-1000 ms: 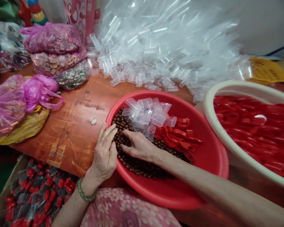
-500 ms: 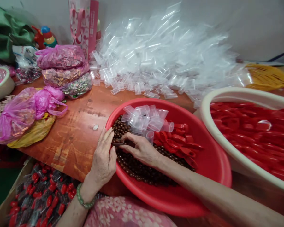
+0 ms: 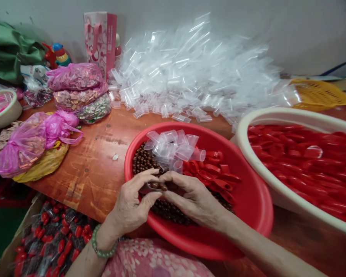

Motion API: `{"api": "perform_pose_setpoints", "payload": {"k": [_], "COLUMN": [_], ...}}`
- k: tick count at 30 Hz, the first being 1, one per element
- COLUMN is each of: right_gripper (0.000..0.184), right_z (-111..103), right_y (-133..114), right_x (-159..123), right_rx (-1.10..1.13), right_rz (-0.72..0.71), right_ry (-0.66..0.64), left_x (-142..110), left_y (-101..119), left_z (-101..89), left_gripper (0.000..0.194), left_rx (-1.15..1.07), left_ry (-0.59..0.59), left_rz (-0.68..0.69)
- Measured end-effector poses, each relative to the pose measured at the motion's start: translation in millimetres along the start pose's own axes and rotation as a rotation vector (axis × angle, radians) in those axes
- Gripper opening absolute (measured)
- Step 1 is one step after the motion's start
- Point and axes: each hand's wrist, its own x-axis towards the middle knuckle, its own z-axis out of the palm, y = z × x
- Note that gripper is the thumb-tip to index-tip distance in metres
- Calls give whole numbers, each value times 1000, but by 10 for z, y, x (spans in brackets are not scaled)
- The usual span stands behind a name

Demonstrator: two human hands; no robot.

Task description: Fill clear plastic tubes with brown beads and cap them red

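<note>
A short clear plastic tube (image 3: pixel 147 187) with brown beads (image 3: pixel 158 186) at its mouth lies between my two hands, over the near left side of a red basin. My left hand (image 3: pixel 131 202) pinches it between thumb and fingers. My right hand (image 3: pixel 192 196) is closed around its other end, fingertips by the beads. Inside the red basin (image 3: pixel 249 207) are loose brown beads (image 3: pixel 142 158), a small heap of clear tubes (image 3: pixel 173 145) and several red plastic pieces (image 3: pixel 212 169). The hands partly hide the beads and the held tube.
At right stands a white tub (image 3: pixel 243 127) full of red pieces. A large pile of clear tubes (image 3: pixel 187 80) lies against the wall, beside a yellow basket (image 3: pixel 320 92). Pink bags (image 3: pixel 75 77) sit on the left. Below the table edge, a box holds red-capped filled tubes (image 3: pixel 57 234).
My right hand has lifted out of the beads with the tube and come nearer. My left hand has moved from the basin's rim onto the tube. The view has shifted slightly.
</note>
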Motion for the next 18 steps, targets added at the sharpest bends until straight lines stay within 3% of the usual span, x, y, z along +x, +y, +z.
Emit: {"api": "perform_pose_setpoints", "payload": {"k": [5,9,18], "right_gripper": [12,25,26], "right_z": [-17,-124,-311], "right_y": [-62,-120,-150], "right_x": [-94,-89,74], "right_rx": [51,-101,-253], "right_rz": [83,-9,-221], "right_ry": [68,75,-146], "left_x": [-5,42,94], "left_y": [59,90,32], "left_z": [73,114,77], "left_gripper": [25,26,26], "left_rx": [-245,-371,-315], "left_ry": [7,-16,-129], "left_rz": [-205,-310,-368]}}
